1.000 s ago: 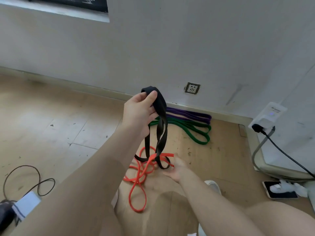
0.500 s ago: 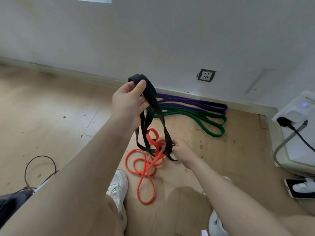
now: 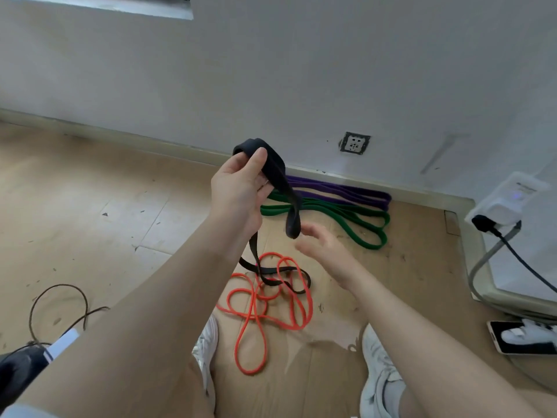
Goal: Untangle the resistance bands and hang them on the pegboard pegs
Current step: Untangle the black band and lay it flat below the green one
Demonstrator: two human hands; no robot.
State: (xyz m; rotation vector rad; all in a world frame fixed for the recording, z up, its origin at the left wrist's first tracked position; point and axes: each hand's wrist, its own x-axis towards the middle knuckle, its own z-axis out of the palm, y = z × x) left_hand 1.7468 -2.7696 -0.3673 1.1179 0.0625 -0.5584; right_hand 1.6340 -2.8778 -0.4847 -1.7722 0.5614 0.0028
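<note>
Black band (image 3: 275,173) is pinched at its top fold between thumb and fingers of the left hand (image 3: 238,191), raised over the floor (image 3: 90,206); one loop dangles by the palm, the rest trails down onto the orange band (image 3: 265,300), whose tangled loops lie at six o'clock of that hand. Right hand (image 3: 325,251) hovers at four o'clock of the dangling loop, fingers spread, holding nothing; green band (image 3: 346,218) and purple band (image 3: 337,193) lie flat at the wall's foot at two o'clock.
</note>
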